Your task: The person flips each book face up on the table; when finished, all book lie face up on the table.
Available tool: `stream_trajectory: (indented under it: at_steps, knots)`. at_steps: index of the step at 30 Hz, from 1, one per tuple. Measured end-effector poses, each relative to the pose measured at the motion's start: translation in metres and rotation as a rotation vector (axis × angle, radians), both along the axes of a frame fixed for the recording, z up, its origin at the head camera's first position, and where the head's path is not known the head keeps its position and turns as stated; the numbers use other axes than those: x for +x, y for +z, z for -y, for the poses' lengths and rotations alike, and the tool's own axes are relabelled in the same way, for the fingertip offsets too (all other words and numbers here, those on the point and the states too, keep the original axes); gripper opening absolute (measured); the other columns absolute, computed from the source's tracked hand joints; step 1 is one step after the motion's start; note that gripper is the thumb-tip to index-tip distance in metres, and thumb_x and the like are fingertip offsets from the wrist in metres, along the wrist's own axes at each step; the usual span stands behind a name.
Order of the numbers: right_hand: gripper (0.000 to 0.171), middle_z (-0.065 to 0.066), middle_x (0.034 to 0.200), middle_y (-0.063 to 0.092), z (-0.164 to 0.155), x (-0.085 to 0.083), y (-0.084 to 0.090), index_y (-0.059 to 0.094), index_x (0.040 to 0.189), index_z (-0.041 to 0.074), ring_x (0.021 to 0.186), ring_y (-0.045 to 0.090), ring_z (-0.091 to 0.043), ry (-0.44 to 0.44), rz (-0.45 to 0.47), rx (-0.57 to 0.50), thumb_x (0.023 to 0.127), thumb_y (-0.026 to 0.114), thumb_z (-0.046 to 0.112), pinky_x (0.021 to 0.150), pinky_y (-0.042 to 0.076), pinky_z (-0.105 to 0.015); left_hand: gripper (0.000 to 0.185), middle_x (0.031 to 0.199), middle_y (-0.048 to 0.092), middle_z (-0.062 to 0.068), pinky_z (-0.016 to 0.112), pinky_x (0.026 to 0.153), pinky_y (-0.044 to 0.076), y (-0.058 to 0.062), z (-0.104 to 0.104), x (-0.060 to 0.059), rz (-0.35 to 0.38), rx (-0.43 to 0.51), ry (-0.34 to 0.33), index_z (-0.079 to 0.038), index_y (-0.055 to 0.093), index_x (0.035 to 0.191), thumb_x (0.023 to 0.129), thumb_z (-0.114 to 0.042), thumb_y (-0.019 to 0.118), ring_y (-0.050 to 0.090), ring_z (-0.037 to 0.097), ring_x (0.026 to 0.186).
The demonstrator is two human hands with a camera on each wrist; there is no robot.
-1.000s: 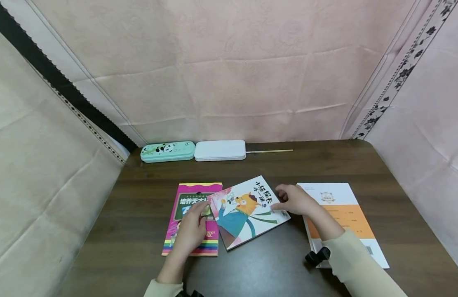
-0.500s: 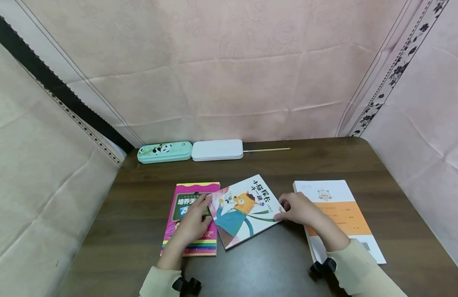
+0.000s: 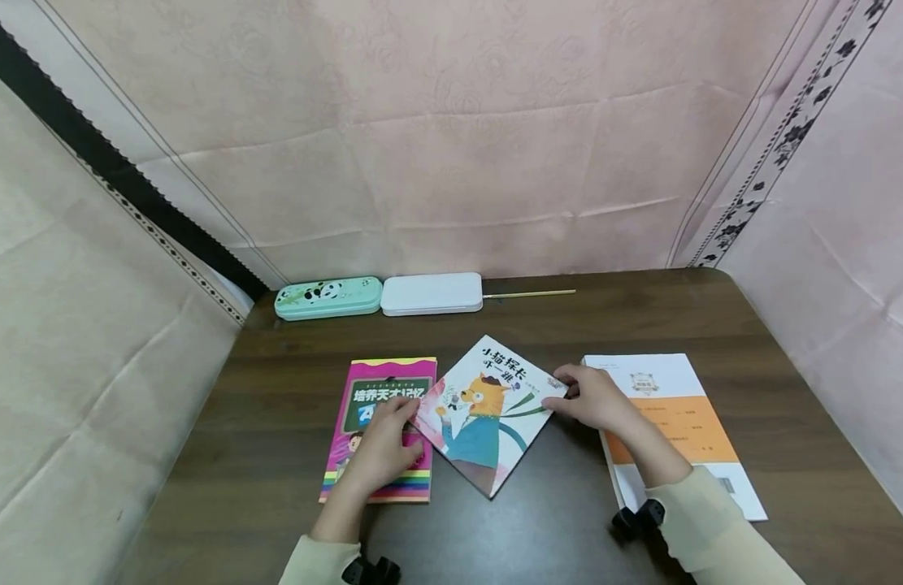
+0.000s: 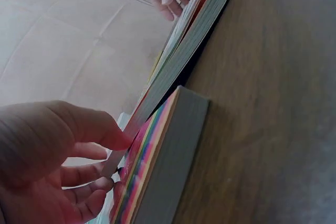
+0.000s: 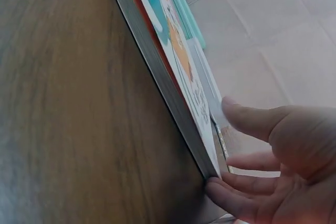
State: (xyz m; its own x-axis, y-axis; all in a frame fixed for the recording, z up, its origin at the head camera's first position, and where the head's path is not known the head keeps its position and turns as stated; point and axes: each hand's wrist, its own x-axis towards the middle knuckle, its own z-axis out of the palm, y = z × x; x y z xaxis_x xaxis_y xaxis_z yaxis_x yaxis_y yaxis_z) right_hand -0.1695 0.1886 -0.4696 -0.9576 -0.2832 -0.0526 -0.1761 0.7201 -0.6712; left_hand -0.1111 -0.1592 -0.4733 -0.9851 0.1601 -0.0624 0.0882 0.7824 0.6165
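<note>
A white picture book point(image 3: 488, 414) with an orange animal in blue on its cover lies turned like a diamond, its left corner over a pink book point(image 3: 392, 370). At that corner, my left hand point(image 3: 381, 447) pinches the picture book between thumb and fingers, as the left wrist view shows. My right hand point(image 3: 593, 398) is at the opposite corner. In the right wrist view its fingertips point(image 5: 223, 187) touch the corner, while the thumb stands apart from the cover. The pink book is partly hidden under my left hand.
An orange-and-white book point(image 3: 678, 422) lies under my right forearm. Along the table's back edge sit a green panda case point(image 3: 330, 299), a white case point(image 3: 432, 294) and a thin stick point(image 3: 531, 293). Pale cloth point(image 3: 451, 162) hangs behind the brown table point(image 3: 224, 455).
The picture book has turned counterclockwise: its right corner moved away from me and its left corner towards me. My right hand shifted slightly away with it; the other books stayed put.
</note>
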Motion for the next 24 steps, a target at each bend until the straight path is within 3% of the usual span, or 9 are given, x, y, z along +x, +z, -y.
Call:
stream_trajectory:
  at_steps: [6,10,14,17,19,24]
  knots:
    - [0.055,-0.025,0.125,0.063,0.002,-0.005,-0.001,0.060,0.133,-0.003,0.111,0.063,-0.038,-0.043,0.000,-0.014,0.091,0.078,0.028,0.088,0.057,-0.051,0.057,0.143,0.056,0.013,0.052,0.102,0.049,0.002,-0.001,0.009,-0.003,0.104,-0.059,-0.004,0.058,0.142,0.089,-0.015,0.076,0.052,0.033,0.129]
    - [0.060,-0.027,0.138,0.056,0.003,-0.009,-0.004,0.054,0.140,-0.002,0.121,0.059,-0.042,-0.052,0.022,-0.029,0.092,0.077,0.029,0.094,0.054,-0.054,0.057,0.121,0.066,0.009,0.036,0.082,0.057,0.003,-0.007,0.013,0.036,0.141,-0.079,-0.005,0.056,0.145,0.094,-0.024,0.074,0.060,0.023,0.104]
    - [0.062,-0.025,0.143,0.052,0.005,-0.014,-0.006,0.054,0.141,0.000,0.126,0.055,-0.042,-0.040,0.014,-0.017,0.092,0.077,0.029,0.098,0.051,-0.055,0.057,0.094,0.065,0.009,0.025,0.062,0.046,0.004,-0.015,0.016,0.091,0.148,-0.105,-0.006,0.059,0.142,0.094,-0.032,0.074,0.054,0.017,0.080]
    - [0.060,-0.026,0.143,0.053,0.006,-0.019,-0.007,0.055,0.140,-0.001,0.129,0.052,-0.043,-0.023,-0.004,0.002,0.092,0.077,0.030,0.101,0.048,-0.058,0.055,0.077,0.057,0.008,0.025,0.053,0.037,0.004,-0.021,0.018,0.089,0.137,-0.129,-0.003,0.063,0.137,0.092,-0.032,0.075,0.047,0.016,0.068]
    - [0.060,-0.026,0.143,0.052,0.007,-0.022,-0.007,0.056,0.140,-0.001,0.130,0.050,-0.044,-0.009,-0.011,0.019,0.092,0.077,0.030,0.102,0.046,-0.059,0.055,0.073,0.055,0.006,0.025,0.051,0.035,0.005,-0.025,0.019,0.086,0.137,-0.136,-0.002,0.064,0.136,0.092,-0.032,0.076,0.046,0.016,0.065]
    - [0.060,-0.027,0.145,0.050,0.010,-0.029,-0.007,0.056,0.140,-0.002,0.134,0.046,-0.045,0.018,-0.019,0.036,0.093,0.076,0.029,0.106,0.041,-0.062,0.052,0.089,0.064,0.001,0.025,0.059,0.044,0.005,-0.033,0.024,0.103,0.160,-0.152,-0.003,0.066,0.134,0.091,-0.030,0.077,0.053,0.019,0.077]
